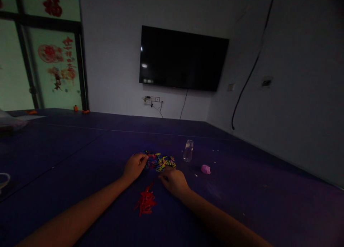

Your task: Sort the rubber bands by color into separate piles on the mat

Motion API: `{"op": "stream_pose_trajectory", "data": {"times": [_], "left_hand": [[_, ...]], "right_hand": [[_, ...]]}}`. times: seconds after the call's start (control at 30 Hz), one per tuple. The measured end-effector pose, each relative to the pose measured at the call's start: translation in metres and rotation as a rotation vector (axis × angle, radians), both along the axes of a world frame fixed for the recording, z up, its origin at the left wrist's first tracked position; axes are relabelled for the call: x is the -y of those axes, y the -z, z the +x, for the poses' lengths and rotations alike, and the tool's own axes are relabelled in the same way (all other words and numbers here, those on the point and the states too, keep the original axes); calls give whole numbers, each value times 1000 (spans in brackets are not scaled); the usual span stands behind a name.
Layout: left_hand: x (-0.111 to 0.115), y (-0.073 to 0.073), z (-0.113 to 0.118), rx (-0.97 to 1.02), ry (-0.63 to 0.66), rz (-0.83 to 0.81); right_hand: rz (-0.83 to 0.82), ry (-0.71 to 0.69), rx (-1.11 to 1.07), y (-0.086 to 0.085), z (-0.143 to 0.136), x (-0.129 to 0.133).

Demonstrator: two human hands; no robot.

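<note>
A pile of small multicoloured bands lies on the dark blue-purple surface in front of me. My left hand is at the pile's left edge, its thumb and forefinger closed together; anything between them is too small to make out. At the near right edge of the pile is my right hand, fingers curled in, with their tips partly hidden. Nearer to me, between my forearms, sits a heap of red pieces. A clear bottle is to the right of the pile, and a crumpled pink item lies beyond my right hand.
Small white scraps dot the surface on the right. A white curved object shows at the left edge, with a pale translucent item behind it. Orange objects stand near the door. A television hangs on the far wall.
</note>
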State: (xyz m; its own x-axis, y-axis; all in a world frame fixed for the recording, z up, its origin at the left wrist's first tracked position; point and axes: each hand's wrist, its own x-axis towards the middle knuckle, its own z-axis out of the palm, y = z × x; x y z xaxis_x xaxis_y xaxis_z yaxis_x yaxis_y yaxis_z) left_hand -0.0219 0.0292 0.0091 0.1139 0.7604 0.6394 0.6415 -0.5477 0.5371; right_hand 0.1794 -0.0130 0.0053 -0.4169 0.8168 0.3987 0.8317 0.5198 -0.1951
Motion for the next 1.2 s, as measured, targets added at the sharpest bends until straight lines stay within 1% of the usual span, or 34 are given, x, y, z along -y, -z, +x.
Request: {"op": "stream_pose_trajectory", "data": {"times": [0.07,0.13,0.3,0.37,0.47,0.53,0.63,0.73,0.93,1.07,1.13,1.2], "left_hand": [[-1,0,0,-9,11,14],[-1,1,1,-22,24,25],[-3,2,1,-33,22,39],[-3,2,1,-44,34,40],[-2,1,1,-71,38,47],[-2,1,2,-81,28,56],[-3,2,2,-87,17,63],[-3,3,2,-94,21,51],[-4,3,3,-106,9,53],[-4,4,3,-86,20,61],[-4,4,3,-76,25,67],[-4,4,2,-77,21,73]], "right_hand": [[2,-16,27,0,-1,-2],[5,-64,15,0,0,-3],[-9,-305,-174,2,-3,2],[-18,-377,-253,3,-8,7],[-64,-459,-306,2,-15,14],[-80,-477,-346,-1,-17,17],[-88,-466,-414,-5,-18,18],[-138,-472,-419,-5,-19,22],[-300,-639,-437,-6,-23,38],[-299,-662,-472,-9,-25,40],[-290,-677,-446,-9,-25,39],[-291,-721,-387,-10,-25,39]]}}
